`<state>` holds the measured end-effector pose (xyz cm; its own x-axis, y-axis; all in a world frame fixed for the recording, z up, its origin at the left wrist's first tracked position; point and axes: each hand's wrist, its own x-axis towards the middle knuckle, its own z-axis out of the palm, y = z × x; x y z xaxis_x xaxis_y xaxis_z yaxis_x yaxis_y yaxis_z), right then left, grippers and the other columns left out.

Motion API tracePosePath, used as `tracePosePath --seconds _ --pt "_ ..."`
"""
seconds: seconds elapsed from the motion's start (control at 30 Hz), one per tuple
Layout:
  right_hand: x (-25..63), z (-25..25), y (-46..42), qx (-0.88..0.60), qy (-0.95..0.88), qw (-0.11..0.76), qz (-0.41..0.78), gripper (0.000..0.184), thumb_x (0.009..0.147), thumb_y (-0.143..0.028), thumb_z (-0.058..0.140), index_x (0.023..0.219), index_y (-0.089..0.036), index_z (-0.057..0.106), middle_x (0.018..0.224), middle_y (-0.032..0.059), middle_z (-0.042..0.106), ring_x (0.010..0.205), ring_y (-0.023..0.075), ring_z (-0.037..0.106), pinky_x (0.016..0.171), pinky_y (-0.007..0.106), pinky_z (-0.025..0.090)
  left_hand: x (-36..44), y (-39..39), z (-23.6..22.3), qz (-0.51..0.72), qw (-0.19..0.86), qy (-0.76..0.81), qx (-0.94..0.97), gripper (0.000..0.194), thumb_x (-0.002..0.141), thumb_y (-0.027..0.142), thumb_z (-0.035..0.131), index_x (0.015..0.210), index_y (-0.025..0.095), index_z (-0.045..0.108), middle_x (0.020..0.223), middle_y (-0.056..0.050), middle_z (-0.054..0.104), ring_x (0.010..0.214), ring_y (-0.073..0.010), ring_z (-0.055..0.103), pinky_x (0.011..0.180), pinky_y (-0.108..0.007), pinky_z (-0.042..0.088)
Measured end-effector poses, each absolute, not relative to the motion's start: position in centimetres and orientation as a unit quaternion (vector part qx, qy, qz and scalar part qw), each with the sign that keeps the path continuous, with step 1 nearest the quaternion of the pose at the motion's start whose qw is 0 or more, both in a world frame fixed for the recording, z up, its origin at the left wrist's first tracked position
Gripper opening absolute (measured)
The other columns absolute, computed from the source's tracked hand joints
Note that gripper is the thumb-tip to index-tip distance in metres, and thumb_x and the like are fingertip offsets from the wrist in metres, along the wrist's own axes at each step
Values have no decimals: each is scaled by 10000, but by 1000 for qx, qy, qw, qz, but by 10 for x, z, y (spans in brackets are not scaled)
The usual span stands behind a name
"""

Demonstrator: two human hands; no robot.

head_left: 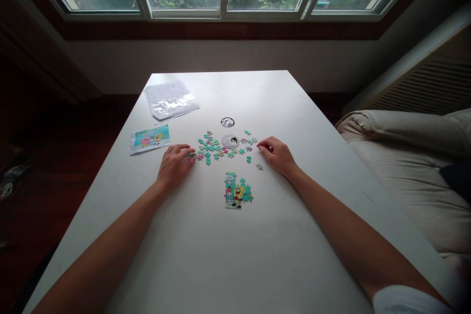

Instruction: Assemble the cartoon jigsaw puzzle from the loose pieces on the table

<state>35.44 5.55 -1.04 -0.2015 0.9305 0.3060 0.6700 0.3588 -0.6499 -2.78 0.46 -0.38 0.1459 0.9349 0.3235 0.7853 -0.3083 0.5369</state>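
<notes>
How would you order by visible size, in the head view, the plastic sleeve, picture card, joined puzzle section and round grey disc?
1. Plastic sleeve
2. Picture card and joined puzzle section: too alike to rank; the section lies nearer the camera
3. Round grey disc

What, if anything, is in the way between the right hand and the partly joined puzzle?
Only small, flat things: a loose teal bit lies between the right hand and the partly joined puzzle, and a paler bit lies close by that path. Nothing tall is visible between them.
</notes>
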Motion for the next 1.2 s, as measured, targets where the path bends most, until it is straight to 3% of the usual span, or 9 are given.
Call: tracePosePath --seconds 0.33,0.6,0.77,1.0,1.2 --pt "355 -8 55 -528 -759 332 188 172 913 -304 567 904 -228 722 935 54 671 779 192 583 751 344 477 -14 -5 -2 259 73 550 791 253 907 228 572 1043 310 770 1167 -43 715 1155 -303 565 1060 -500 412" --pt "357 -11 55 -523 -760 336 189 167 911 -301 570 910 -229 720 938 52 667 787 193 578 759 343 478 -6 -14 6 224 22 591 774 254 897 415 652 1090 280 748 1131 -97 699 1080 -352 567 949 -517 427" --pt "358 -12 56 -522 -762 336 185 146 910 -279 581 913 -225 717 930 40 660 776 181 572 756 328 470 -5 -17 7 198 -4 609 768 180 913 373 628 998 272 751 1055 -99 685 1033 -334 562 910 -496 416" --pt "358 -14 56 -520 -765 334 181 147 909 -267 585 917 -216 723 928 41 655 784 175 573 755 317 462 -7 -15 10 175 44 621 763 188 946 344 569 1024 246 710 1057 -72 656 1036 -286 538 940 -441 415" --pt "357 -10 54 -522 -764 331 184 156 909 -279 584 915 -212 725 934 55 659 799 186 576 756 325 467 -13 -7 10 153 106 600 778 117 867 286 622 955 231 676 1051 -61 626 1009 -268 536 900 -402 436"
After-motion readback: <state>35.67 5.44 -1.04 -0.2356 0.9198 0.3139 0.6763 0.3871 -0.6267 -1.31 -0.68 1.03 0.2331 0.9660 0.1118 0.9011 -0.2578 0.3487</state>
